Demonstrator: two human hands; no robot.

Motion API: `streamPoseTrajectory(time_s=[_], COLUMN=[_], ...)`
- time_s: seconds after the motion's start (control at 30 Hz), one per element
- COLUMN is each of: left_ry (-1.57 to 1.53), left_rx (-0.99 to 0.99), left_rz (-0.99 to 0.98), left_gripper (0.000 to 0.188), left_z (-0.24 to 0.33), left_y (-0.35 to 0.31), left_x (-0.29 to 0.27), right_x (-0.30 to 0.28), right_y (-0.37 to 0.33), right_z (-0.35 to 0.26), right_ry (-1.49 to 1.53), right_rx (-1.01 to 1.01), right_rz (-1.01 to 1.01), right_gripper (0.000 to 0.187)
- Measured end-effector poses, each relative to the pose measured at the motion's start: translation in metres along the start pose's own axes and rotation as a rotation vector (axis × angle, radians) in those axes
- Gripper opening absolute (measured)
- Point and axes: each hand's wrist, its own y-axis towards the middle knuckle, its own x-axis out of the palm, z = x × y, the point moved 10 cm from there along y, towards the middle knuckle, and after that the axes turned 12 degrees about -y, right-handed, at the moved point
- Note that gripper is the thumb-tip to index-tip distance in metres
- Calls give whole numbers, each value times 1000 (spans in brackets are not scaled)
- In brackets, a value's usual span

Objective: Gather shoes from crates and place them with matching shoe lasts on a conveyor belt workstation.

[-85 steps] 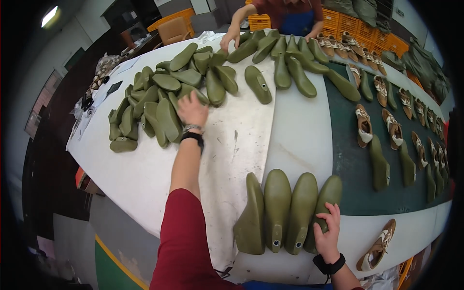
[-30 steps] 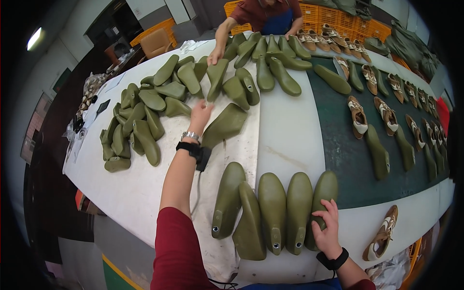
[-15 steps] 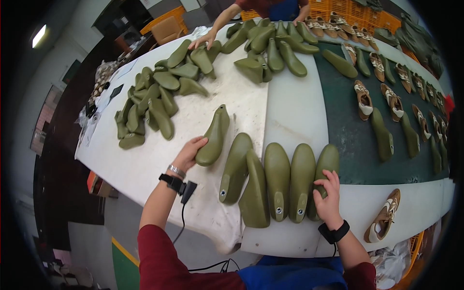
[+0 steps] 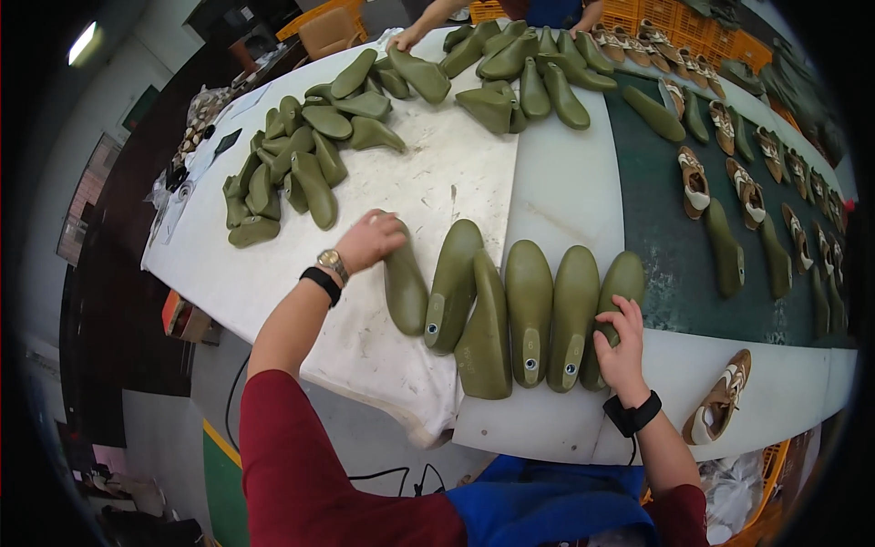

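Note:
My left hand [image 4: 372, 241] is closed over the upper end of a green shoe last [image 4: 406, 290] that lies on the white cloth. To its right is a row of several lasts, among them a tilted one [image 4: 454, 278], one lying on its side [image 4: 486, 333] and two sole-up ones side by side [image 4: 530, 301]. At the right end of this row my right hand [image 4: 623, 351] has its curled fingers and thumb round the lower part of another last [image 4: 625, 273]. The fingertips of my left hand are partly hidden behind the last.
A loose heap of green lasts [image 4: 314, 187] covers the cloth at the far left. Across the table a co-worker's hand [image 4: 404, 38] touches one more last. Brown and white sneakers [image 4: 693, 182] and lasts stand on the dark green mat [image 4: 674, 292]. One sneaker [image 4: 720, 401] lies near the right edge.
My left hand has turned the last and shifted its grip to the upper end, bringing it nearer the row. The co-worker's hand has moved a last. My right hand stays at its last.

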Motion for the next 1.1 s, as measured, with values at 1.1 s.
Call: streamPoseTrajectory(time_s=[1.1], left_ry=[-388], left_rx=[-1501], left_rz=[583], left_gripper=[69], left_z=[-257], left_y=[-149], left_x=[91], right_x=[-5], right_y=[6], right_z=[4], right_ry=[63], right_rx=[126], right_rz=[-29], right_gripper=[24])
